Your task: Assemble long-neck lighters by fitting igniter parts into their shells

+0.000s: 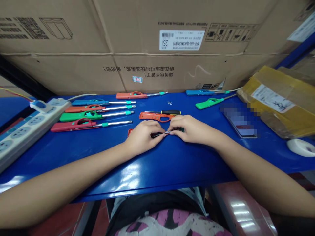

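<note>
Left hand (141,136) and right hand (190,129) both pinch a small dark lighter part (161,133), low over the blue counter (172,164). I judge it light, stiff and fiddly, so fingertip hold at the ends.

The screwdriver (169,112) lies near the middle of the table (172,164), along the far edge of a lighter shell (150,116). Just before the screwdriver the left hand (142,136) and the right hand (192,129) meet on a small part (167,132). Left of the screwdriver lie four lighters in a row (93,113), and further left a power strip (27,127). Behind it, slightly left, lies a single lighter (140,95). Right of it lie two more lighters (209,103), then a phone (240,121), a parcel (278,101) and, nearer the table's front edge, a tape roll (301,147). Cardboard boxes (157,49) stand behind everything.
</note>
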